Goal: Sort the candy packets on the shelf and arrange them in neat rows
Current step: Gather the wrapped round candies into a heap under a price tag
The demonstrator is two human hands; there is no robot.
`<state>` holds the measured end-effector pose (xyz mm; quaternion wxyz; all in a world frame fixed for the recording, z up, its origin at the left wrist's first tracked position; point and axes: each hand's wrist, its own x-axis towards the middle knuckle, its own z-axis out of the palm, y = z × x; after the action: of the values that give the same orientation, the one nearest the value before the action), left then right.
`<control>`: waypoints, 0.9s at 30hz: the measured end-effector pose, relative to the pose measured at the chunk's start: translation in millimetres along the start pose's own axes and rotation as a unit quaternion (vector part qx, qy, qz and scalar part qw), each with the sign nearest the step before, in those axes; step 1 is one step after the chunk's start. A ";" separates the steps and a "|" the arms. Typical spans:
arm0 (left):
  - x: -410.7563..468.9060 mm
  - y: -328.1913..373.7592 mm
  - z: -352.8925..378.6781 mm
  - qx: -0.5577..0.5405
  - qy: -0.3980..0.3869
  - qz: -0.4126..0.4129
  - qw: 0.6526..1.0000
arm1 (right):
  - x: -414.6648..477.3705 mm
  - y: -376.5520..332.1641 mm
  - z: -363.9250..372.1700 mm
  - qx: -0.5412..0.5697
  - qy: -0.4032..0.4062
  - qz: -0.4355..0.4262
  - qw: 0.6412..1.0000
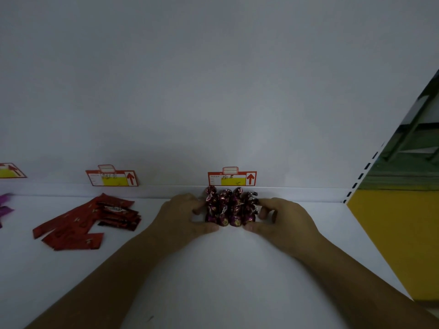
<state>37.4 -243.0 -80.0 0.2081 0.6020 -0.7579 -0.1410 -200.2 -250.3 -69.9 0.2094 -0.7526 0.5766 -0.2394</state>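
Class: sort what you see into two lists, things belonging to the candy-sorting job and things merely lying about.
Job: purple candies, held between left hand and right hand; red packets; pink wrappers at the left edge; shelf; price tags.
Merely there: yellow panel; slotted upright.

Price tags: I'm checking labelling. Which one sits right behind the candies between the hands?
The rightmost price tag, just behind the purple foil candies; the middle tag stands behind the red packets.
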 end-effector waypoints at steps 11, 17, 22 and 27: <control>-1.0 4.5 -4.5 0.008 -0.009 0.001 1.000 | 3.9 2.7 -2.3 -0.020 -0.046 -0.013 0.999; -3.6 7.8 -4.7 0.021 -0.021 -0.023 0.999 | 2.1 1.6 -2.0 -0.025 -0.035 -0.028 0.999; -6.9 9.9 -2.7 0.041 -0.018 -0.064 0.997 | 2.8 8.1 -12.0 0.028 -0.051 -0.030 0.998; -14.6 21.5 -6.7 0.041 0.024 -0.066 0.997 | 0.7 12.7 -17.8 0.096 -0.015 -0.038 0.995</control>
<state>25.0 -223.5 -66.3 0.1920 0.6621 -0.7162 -0.1087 -220.6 -254.9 -63.2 0.2802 -0.7538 0.5189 -0.2897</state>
